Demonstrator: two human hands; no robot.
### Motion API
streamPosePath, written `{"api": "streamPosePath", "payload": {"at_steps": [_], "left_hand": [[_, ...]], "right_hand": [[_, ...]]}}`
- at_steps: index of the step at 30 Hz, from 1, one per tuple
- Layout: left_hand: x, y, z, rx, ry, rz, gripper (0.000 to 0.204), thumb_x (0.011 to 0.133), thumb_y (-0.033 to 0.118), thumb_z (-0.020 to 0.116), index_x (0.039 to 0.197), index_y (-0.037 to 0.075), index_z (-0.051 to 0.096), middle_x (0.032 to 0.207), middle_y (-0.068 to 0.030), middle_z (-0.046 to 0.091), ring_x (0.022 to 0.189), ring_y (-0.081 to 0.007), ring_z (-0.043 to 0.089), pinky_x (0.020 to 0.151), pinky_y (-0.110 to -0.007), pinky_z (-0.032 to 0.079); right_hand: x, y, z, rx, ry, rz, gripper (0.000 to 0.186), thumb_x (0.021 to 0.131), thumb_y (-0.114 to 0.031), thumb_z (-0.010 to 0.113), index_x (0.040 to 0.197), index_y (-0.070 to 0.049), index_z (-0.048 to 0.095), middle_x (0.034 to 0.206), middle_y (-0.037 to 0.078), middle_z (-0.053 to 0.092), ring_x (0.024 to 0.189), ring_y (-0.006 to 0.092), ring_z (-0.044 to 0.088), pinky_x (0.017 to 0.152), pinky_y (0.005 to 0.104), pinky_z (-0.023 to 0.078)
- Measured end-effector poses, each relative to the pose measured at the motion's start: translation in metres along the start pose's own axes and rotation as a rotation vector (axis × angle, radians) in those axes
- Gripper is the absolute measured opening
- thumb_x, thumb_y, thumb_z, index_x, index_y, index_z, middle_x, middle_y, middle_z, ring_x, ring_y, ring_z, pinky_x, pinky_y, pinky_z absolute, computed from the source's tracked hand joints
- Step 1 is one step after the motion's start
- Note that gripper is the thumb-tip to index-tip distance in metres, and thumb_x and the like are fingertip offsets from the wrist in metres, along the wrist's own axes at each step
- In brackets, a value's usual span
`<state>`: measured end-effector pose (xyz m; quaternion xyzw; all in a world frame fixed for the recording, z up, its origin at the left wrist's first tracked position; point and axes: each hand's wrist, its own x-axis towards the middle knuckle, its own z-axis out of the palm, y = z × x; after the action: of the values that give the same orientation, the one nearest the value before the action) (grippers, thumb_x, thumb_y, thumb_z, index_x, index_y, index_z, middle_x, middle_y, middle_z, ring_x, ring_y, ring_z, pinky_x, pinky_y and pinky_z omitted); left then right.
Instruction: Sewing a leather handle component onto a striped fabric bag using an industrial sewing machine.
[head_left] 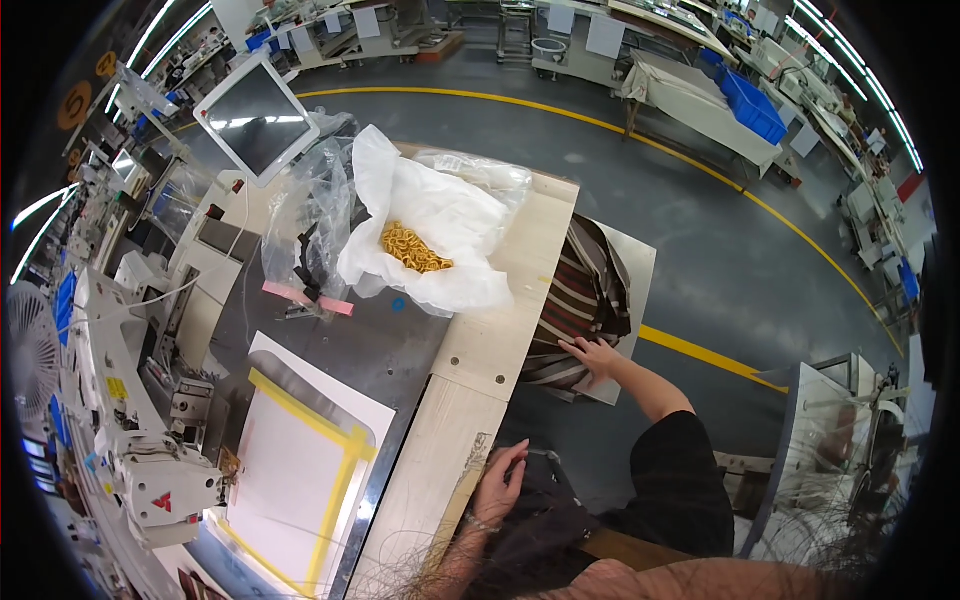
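My right hand (598, 362) lies spread on striped brown fabric (588, 290) just off the right edge of the worktop (527, 265). My left hand (498, 490), fingers bent, is at that same edge, nearer me. Toward the far edge, crumpled white wrapping (405, 192) holds small gold-coloured pieces (412, 248). A yellow-taped sheet (298, 450) lies nearer the left edge, beside a white machine head (165, 480).

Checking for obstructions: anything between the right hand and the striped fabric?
Nothing visible. The right hand appears to rest on the near part of the striped fabric. The wooden table edge runs along the fabric's left side, not between them.
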<state>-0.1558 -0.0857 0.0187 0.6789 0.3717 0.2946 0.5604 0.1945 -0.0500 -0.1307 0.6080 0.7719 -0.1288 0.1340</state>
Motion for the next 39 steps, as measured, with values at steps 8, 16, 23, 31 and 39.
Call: {"api": "streamPosePath", "payload": {"at_steps": [8, 16, 23, 31, 39], "left_hand": [[-0.002, 0.002, 0.003, 0.010, -0.074, -0.002, 0.037, 0.086, -0.004, 0.054, 0.121, 0.007, 0.057, 0.097, -0.0082, 0.060, 0.092, -0.0185, 0.059, 0.084, -0.027, 0.046], [0.001, 0.001, 0.006, 0.059, -0.105, -0.009, 0.035, 0.087, -0.003, 0.055, 0.120, 0.008, 0.057, 0.098, -0.0081, 0.061, 0.094, -0.0184, 0.060, 0.084, -0.028, 0.046], [0.004, -0.004, 0.005, 0.085, -0.039, -0.005, 0.034, 0.082, -0.002, 0.058, 0.116, 0.005, 0.060, 0.092, -0.0090, 0.064, 0.086, -0.0217, 0.062, 0.079, -0.031, 0.047], [0.003, -0.016, -0.001, 0.083, -0.009, -0.134, 0.034, 0.085, 0.003, 0.057, 0.119, 0.005, 0.057, 0.096, -0.0094, 0.063, 0.092, -0.0212, 0.059, 0.084, -0.030, 0.045], [0.010, -0.021, 0.008, 0.106, -0.076, -0.116, 0.036, 0.085, 0.001, 0.058, 0.120, 0.004, 0.056, 0.097, -0.0087, 0.063, 0.091, -0.0192, 0.059, 0.086, -0.030, 0.045]], "right_hand": [[0.009, 0.015, 0.027, 0.007, 0.147, 0.156, 0.033, 0.076, -0.009, 0.054, 0.109, -0.013, 0.054, 0.098, 0.009, 0.056, 0.090, 0.0262, 0.058, 0.076, 0.0377, 0.047], [0.039, 0.030, 0.009, 0.008, 0.268, 0.165, 0.015, 0.075, -0.010, 0.056, 0.088, -0.013, 0.063, 0.086, 0.005, 0.058, 0.090, 0.0243, 0.059, 0.073, 0.0378, 0.049], [0.037, 0.030, -0.019, 0.258, 0.238, 0.121, 0.043, 0.071, -0.035, 0.069, 0.099, -0.008, 0.051, 0.099, 0.010, 0.052, 0.088, 0.0298, 0.058, 0.069, 0.0415, 0.048], [0.038, 0.025, 0.013, 0.779, 0.699, 0.636, 0.048, 0.077, -0.046, 0.065, 0.092, -0.004, 0.048, 0.090, 0.014, 0.049, 0.081, 0.0339, 0.055, 0.067, 0.0417, 0.045], [0.100, 0.078, 0.043, 2.032, 0.533, 1.015, 0.090, 0.081, -0.068, 0.049, 0.143, -0.007, 0.026, 0.143, 0.014, 0.036, 0.130, 0.0316, 0.035, 0.107, 0.0444, 0.026]]}}
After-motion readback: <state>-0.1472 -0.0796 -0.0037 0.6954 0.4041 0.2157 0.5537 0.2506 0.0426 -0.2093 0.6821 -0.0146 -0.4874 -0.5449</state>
